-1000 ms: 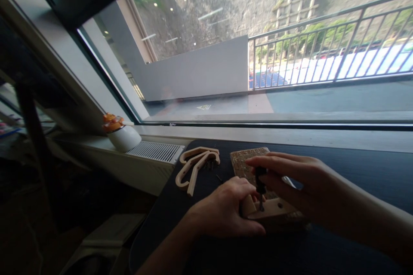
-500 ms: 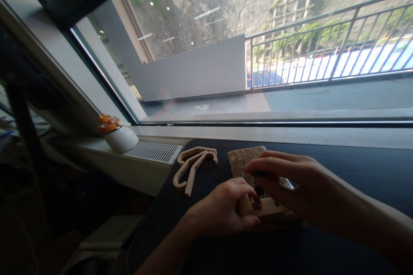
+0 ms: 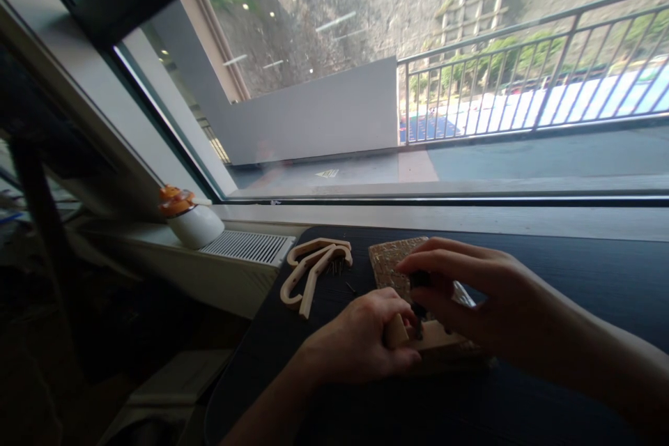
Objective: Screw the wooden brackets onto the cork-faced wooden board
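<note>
My left hand [image 3: 360, 345] is closed around the near end of a pale wooden piece [image 3: 436, 338] that lies on a brown board [image 3: 389, 258]. My right hand [image 3: 470, 293] pinches a small dark-handled screwdriver [image 3: 418, 293] held upright, its tip down on the wooden piece. Both hands rest low over the dark table [image 3: 575, 258]. To the left of the board lie curved wooden hook-shaped pieces [image 3: 311, 268], with a few small dark screws [image 3: 339, 266] beside them.
A white pot with an orange top [image 3: 191, 219] stands on the sill at the left, beside a white vent grille [image 3: 245, 245]. A large window runs behind the table. The table's rounded left edge drops off toward a dim floor.
The screwdriver has sunk lower toward the wooden piece and my right hand's fingers have shifted around its handle. My left hand keeps the same hold.
</note>
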### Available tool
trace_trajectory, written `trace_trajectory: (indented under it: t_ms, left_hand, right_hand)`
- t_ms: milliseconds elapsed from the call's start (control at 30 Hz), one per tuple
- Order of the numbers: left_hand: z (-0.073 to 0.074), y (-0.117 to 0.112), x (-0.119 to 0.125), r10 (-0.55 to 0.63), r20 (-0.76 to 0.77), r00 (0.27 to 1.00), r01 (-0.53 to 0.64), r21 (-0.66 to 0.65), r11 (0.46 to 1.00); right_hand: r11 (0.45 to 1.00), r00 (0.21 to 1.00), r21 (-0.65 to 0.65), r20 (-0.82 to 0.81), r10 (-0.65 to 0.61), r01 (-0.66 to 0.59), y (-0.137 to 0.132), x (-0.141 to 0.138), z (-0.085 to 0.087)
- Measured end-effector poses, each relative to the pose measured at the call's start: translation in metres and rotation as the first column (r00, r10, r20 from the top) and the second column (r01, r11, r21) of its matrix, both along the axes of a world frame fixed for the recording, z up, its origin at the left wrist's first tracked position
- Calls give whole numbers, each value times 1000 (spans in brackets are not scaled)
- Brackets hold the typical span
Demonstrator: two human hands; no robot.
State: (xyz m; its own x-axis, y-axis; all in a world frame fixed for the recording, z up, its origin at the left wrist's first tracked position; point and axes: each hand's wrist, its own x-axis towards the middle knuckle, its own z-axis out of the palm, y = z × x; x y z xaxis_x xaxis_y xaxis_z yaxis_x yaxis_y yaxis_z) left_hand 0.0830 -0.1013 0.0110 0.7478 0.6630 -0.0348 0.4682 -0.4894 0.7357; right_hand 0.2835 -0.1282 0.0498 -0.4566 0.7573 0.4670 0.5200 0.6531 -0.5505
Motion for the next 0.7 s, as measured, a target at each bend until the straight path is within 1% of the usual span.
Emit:
trace_trajectory:
  t_ms: [233,333,533,633,700]
  left_hand:
    - [0,0,0,-8,3,1000,8,14,1000]
    - [0,0,0,-5,-23,1000,6,6,1000]
    - [2,0,0,0,-37,999,-1,-25,1000]
    - [2,0,0,-6,-25,1000,5,-16,1000]
    - [0,0,0,-4,-15,1000,4,-4,1000]
  right_hand:
    - [999,999,22,14,38,-38,-2,1,3]
    - [999,999,4,5,46,-46,-1,3,3]
    - [1000,1000,-10,-30,-2,1,0,0,3]
    - [999,999,-6,-43,-33,33,1,-3,2]
    - [999,998,1,-47,-32,32,1,-4,1]
